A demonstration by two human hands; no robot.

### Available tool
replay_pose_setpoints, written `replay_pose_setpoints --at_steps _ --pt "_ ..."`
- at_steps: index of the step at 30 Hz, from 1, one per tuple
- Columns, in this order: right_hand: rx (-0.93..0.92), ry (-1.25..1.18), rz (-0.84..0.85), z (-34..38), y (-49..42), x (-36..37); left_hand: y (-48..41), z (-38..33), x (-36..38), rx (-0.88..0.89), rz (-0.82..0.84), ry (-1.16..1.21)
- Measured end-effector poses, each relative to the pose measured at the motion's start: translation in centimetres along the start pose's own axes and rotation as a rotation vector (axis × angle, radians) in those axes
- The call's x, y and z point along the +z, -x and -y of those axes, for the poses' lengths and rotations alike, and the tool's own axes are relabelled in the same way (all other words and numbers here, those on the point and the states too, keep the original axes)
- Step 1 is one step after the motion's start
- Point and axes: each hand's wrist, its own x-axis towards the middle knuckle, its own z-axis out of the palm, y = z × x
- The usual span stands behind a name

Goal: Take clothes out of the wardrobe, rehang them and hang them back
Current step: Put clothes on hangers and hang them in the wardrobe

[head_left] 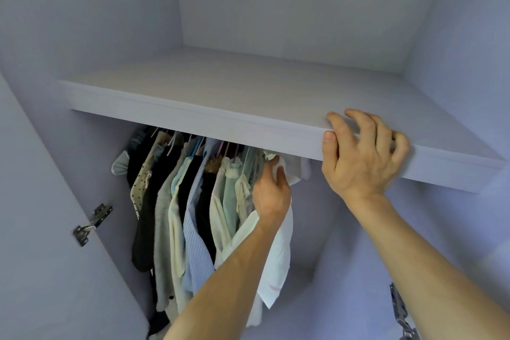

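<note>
Several garments (190, 215) hang close together on hangers under a pale shelf (220, 96) inside the wardrobe; the rail is hidden by the shelf. A white shirt (278, 265) hangs at the right end of the row. My left hand (271, 193) reaches under the shelf and grips the white shirt near its collar. My right hand (361, 154) rests on the shelf's front edge, thumb on the edge face and fingers curled over the top.
The wardrobe's side walls close in left and right. A metal door hinge (92, 225) sits on the left panel and another hinge (401, 315) at the lower right. To the right of the white shirt there is open hanging space.
</note>
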Motion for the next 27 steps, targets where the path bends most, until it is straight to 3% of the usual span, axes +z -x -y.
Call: replay_pose_setpoints --at_steps 20,27 --pt "0.01 -0.039 0.054 0.1 -0.3 0.4 -2.6 4.3 -1.6 -0.117 -0.024 -0.263" --pt "0.011 -0.03 0.073 0.0 -0.5 0.6 -1.8 5.1 -2.6 -0.1 0.272 -0.526"
